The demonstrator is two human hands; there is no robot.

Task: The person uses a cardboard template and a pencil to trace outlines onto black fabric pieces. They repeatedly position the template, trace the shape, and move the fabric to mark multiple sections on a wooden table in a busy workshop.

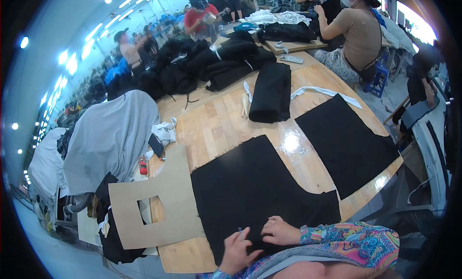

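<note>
A black fabric panel (260,182) with frayed edges lies flat on the wooden table in front of me. Over its near edge is my left hand (235,251), thumb spread to the right; a small blue-grey tip (239,229) pokes out at its fingers, and the rest of that object is hidden. My right hand (280,231) rests on the same cloth just to the right, fingers lying on it and nothing visible in them. Touching the panel's left side is a tan cardboard pattern (180,197) with a cut-out window.
A second black panel (346,144) lies at the right, a black fabric roll (271,93) beyond. Black bundles (231,57) fill the far side. Grey cloth (113,139), a phone (156,145) and a red bottle (143,165) are left. A co-worker (358,33) sits far right.
</note>
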